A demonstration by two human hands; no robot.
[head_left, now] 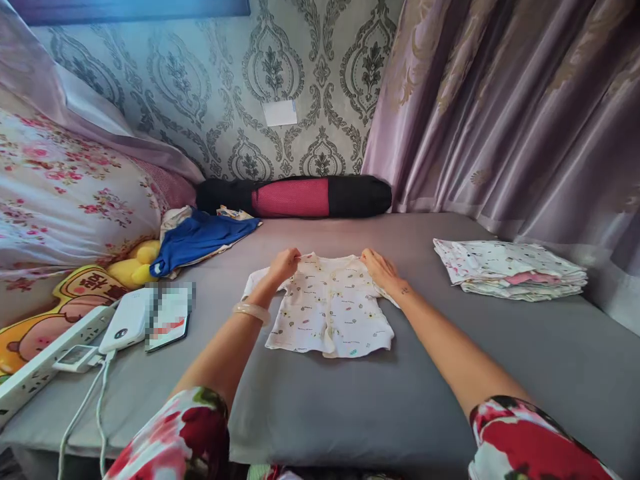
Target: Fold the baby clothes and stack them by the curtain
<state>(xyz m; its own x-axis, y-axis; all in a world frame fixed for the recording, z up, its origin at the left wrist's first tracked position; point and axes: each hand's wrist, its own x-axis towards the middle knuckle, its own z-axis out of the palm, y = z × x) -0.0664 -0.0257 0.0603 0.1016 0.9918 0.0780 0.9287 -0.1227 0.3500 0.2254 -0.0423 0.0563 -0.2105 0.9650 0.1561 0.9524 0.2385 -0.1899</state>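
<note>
Baby shirt lying flat mid-frame, left hand and right hand each pinching a shoulder. Looks like thin, light cotton, so probably floppy, not slippery, hard to damage; shoulder seams seem the best grab spots.

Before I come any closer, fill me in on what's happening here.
A person has a small white printed shirt laid out on a grey sheet, its hem toward them. The left hand and right hand grip it near the two shoulders. It is spread out, not folded. A stack of folded printed cloth sits off to the right, and a blue garment lies crumpled at the far left.
</note>
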